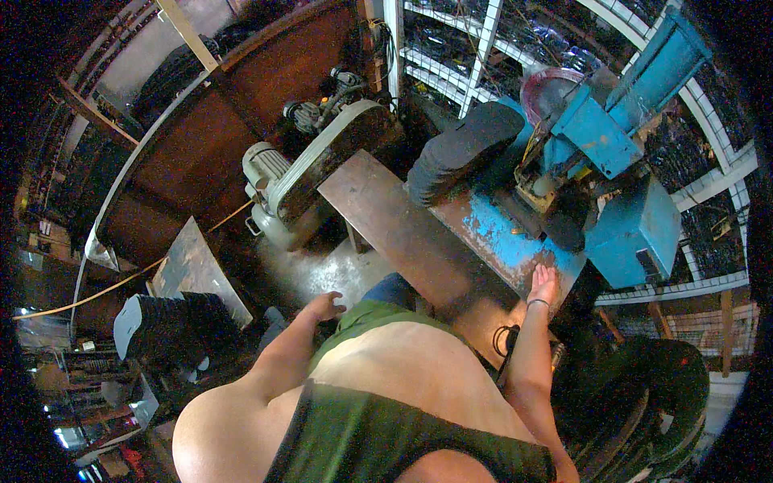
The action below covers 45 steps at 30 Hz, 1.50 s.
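The left hand (324,307) is loosely open, empty; the right hand (544,284) lies open over the counter's (501,231) near edge, by a blue box (644,229).

- Legible text: I can read no words, numbers or signs from my remote view.
- Blue box (632,233): I see a dark rectangular patch (646,264) on its side; I cannot tell whether it is a label.
- Dark rounded pieces (683,374), lower right: I see a small pale patch (666,421), too small to read.
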Motion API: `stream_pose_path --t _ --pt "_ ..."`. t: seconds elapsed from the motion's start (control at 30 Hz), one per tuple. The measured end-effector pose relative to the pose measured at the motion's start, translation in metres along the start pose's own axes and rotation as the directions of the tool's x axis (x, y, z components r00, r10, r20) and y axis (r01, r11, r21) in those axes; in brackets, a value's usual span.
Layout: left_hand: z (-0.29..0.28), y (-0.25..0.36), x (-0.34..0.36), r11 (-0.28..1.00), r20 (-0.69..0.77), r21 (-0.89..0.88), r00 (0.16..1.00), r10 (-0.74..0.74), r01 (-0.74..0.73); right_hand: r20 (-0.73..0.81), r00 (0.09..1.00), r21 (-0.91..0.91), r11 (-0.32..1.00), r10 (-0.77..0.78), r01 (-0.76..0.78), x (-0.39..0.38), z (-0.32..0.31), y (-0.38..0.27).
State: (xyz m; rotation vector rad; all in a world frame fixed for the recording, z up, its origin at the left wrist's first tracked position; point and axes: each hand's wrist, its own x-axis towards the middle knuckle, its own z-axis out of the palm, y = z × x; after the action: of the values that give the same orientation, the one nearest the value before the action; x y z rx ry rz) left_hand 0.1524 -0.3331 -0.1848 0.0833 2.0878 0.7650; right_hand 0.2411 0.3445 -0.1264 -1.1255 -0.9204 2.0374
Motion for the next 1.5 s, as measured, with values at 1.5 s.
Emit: stream_pose_path --t 1.5 --pt "-0.164 0.067 0.091 0.98 -0.056 0.111 0.983 0.173 -0.166 -0.178 0.984 0.342 0.939 0.017 0.046 -0.041 0.071 -0.052"
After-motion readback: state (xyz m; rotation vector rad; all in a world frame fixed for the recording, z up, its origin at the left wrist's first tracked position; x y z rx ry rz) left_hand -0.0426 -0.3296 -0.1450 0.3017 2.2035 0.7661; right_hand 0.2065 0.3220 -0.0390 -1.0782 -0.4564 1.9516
